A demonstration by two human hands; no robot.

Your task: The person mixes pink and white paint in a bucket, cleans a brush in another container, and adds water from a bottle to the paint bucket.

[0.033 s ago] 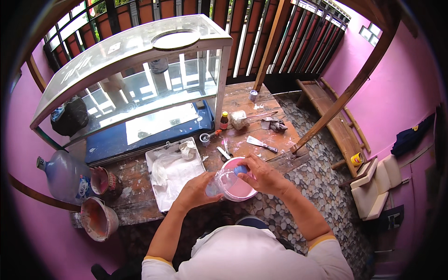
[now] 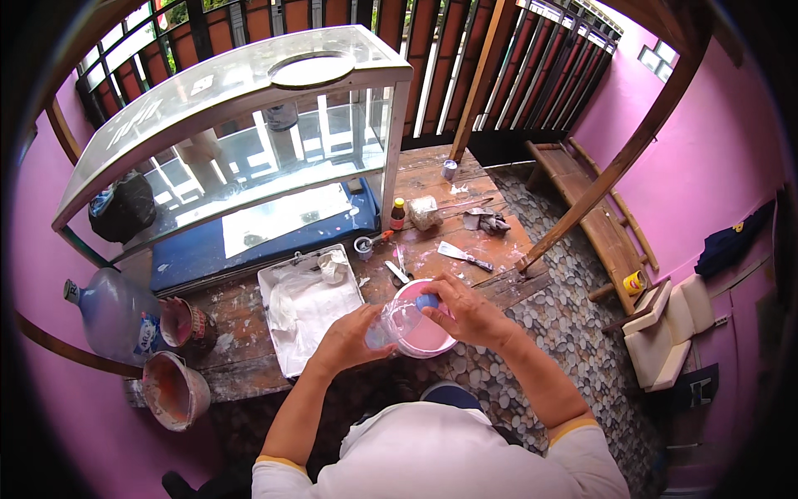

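My left hand (image 2: 351, 336) is wrapped round a clear plastic bottle (image 2: 397, 318), which lies tilted over the rim of a bucket (image 2: 432, 352) of pink paint. With thumb and fingers, my right hand (image 2: 467, 313) grips the blue cap (image 2: 427, 302) at the bottle's upper right end. I cannot tell whether the cap is loose or screwed on. Left of the bucket is a white tray (image 2: 283, 349) with white cloth-like stuff in it. Just beyond the bucket are scissors (image 2: 397, 273) and a putty knife (image 2: 465, 256).
A glass display case (image 2: 391, 158) stands at the back of the wooden table (image 2: 241, 349). A large water jug (image 2: 116, 316) and a stained bucket (image 2: 189, 397) sit at the left. A small dark bottle (image 2: 397, 218) stands behind the scissors. A slanting wooden post (image 2: 598, 192) rises at the right.
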